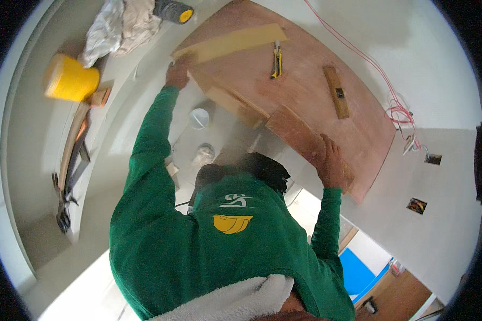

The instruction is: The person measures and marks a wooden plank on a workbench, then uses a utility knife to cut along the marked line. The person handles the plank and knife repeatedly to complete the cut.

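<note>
A large reddish-brown wooden panel with a curved far edge spreads before me. My left hand is at its left end, beside a pale yellowish strip; its fingers are blurred. My right hand lies over a short brown plank along the panel's near edge, fingers stretched out across the wood. A yellow and black utility knife rests on the panel. To its right lies a narrow wooden block with a dark square in it. A lighter wooden piece sits left of the plank.
On the left ledge are a yellow spool, crumpled cloths, a dark roll and long-handled tools. Red wires hang at the right wall near two square openings. A white round container stands below.
</note>
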